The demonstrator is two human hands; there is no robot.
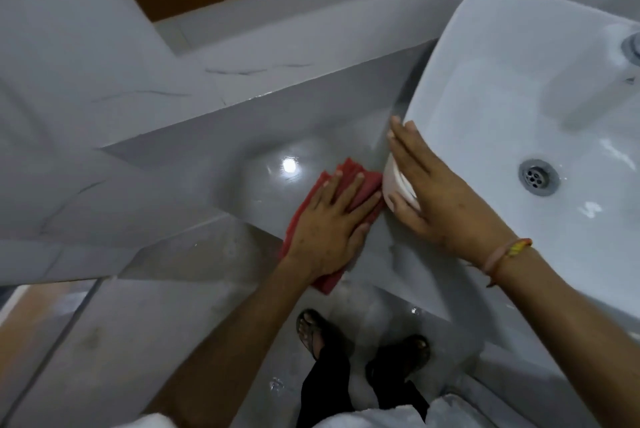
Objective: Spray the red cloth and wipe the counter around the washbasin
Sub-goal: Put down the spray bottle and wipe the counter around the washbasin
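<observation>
The person stands at the grey worktop [277, 122] and presses the red cloth [313, 199] flat on it with the left hand [329, 219]; the fingers are spread open and lie on top of the cloth, not closed around it, which I think gives broad pressure for wiping. The cloth is on the strip of worktop just left of the washbasin [519, 98], near the front edge, and one end of it goes under the palm toward the person. The right hand [433, 192] holds a small white container [398, 185] with the fingers curved around it, right beside the basin's outer wall and touching the cloth's right edge. It seems to be held away so the cloth can pass under that place, but I cannot tell if it is lifted or only tilted. No spray bottle is visible. The basin wall itself blocks the wiping path to the right, so the cloth must go along it.
</observation>
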